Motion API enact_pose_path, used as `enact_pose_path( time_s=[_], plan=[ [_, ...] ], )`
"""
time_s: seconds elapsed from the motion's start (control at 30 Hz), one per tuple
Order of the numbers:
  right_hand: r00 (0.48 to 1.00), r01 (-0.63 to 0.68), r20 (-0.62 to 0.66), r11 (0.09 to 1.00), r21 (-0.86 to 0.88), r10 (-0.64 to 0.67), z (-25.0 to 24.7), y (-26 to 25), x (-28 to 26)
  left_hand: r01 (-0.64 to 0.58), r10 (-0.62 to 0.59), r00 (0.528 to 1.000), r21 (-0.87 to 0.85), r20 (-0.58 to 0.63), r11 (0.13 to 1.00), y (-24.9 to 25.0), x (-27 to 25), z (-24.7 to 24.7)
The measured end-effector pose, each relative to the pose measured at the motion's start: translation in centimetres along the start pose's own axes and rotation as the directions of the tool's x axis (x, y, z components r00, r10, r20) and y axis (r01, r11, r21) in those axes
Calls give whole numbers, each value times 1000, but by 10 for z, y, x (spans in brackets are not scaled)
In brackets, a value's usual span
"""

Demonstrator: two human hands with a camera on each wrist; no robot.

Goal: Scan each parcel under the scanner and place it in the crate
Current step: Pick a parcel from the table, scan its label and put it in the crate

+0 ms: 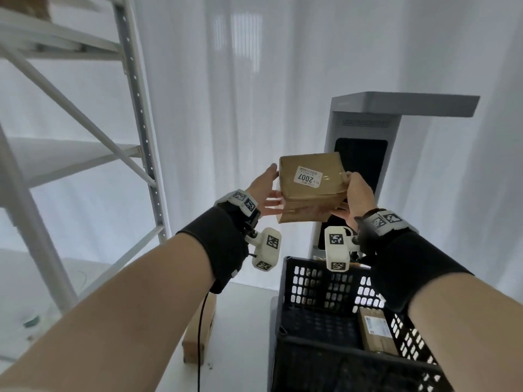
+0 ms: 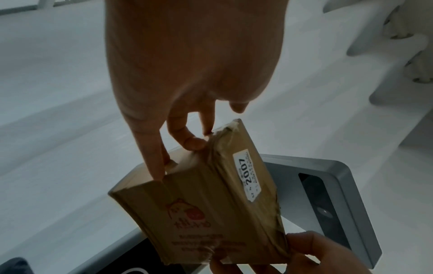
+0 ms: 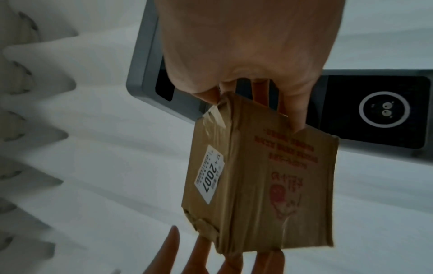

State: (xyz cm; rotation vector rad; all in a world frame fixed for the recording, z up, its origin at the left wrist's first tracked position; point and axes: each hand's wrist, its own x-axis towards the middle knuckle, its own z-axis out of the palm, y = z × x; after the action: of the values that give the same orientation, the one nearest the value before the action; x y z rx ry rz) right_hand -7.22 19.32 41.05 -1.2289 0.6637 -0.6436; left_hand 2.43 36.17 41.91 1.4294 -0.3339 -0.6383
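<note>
A brown taped parcel [image 1: 311,190] [image 2: 211,204] [image 3: 257,185] with a white "2007" label [image 1: 307,176] on its upper face is held in the air in front of the grey scanner [image 1: 334,131] [image 2: 339,181] [image 3: 379,111], below its overhanging head. My left hand [image 1: 264,190] [image 2: 185,140] holds the parcel's left end, fingertips against its edge. My right hand [image 1: 355,193] [image 3: 257,89] grips the right end, thumb on top and fingers beneath. The black crate [image 1: 311,281] stands below the hands, at the scanner's foot.
Another brown parcel [image 1: 376,329] lies inside the crate at its right side. A flat cardboard box [image 1: 203,329] leans left of the crate. A white metal shelf rack [image 1: 135,108] fills the left. White curtains hang behind everything.
</note>
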Motion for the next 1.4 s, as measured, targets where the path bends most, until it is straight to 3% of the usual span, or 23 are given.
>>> enact_pose_path(
  time_s=[0.2,0.33,0.67,0.9,1.03,1.2,1.4],
  plan=[
    [995,-28,92,999,-27,30,-21,9,-31,22,-23,999,-28,-28,999,-14,-27,7],
    [997,-26,77,999,-38,29,-31,11,-36,35,-37,999,-66,-18,997,-12,-37,5],
    [993,110,13,917,-382,-114,-41,5,-44,-55,51,998,195,26,979,-4,-37,6],
    [985,160,7,903,-399,-171,-44,10,-29,-58,43,995,178,86,982,5,-45,2],
    [994,105,3,926,-362,-111,-17,-4,-79,-26,5,994,187,110,982,5,-43,-6],
    [998,21,-56,958,-287,-39,-11,1,-76,9,-32,992,189,119,982,4,-41,-17],
    [997,-21,-71,882,-471,-14,-8,15,-68,117,-172,966,268,192,956,-8,-40,-9]
  ],
)
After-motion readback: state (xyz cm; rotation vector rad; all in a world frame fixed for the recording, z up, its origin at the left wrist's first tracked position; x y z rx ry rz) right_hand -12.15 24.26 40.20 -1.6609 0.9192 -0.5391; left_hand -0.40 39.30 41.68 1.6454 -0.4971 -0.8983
